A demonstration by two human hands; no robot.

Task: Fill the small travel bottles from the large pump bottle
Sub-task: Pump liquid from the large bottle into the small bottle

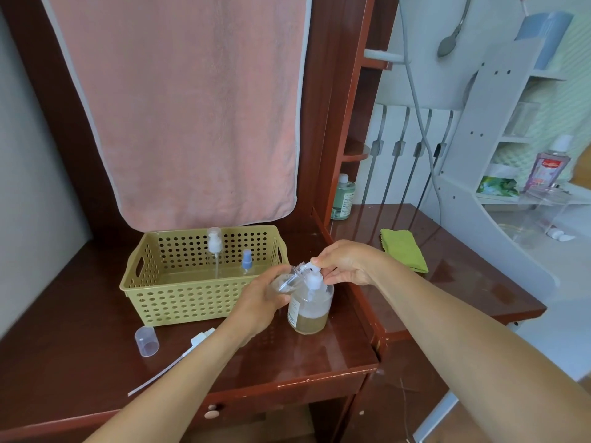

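Observation:
A large clear pump bottle (pixel 309 310), holding yellowish liquid in its lower part, stands on the dark wooden table (pixel 80 340). My left hand (pixel 260 298) grips a small clear travel bottle (pixel 287 279), tilted with its threaded neck at the pump's white nozzle. My right hand (pixel 343 262) rests on the pump head (pixel 315 271), fingers curled round it. Inside the yellow perforated basket (pixel 179 302) stand two more small bottles: one with a white pump (pixel 214 247), one with a blue spray top (pixel 246 262).
A clear cap (pixel 147 341) and a white pump insert with a long dip tube (pixel 179 359) lie on the table left of my left arm. A green cloth (pixel 403 249) lies on the right desk. A pink towel (pixel 185 107) hangs behind the basket.

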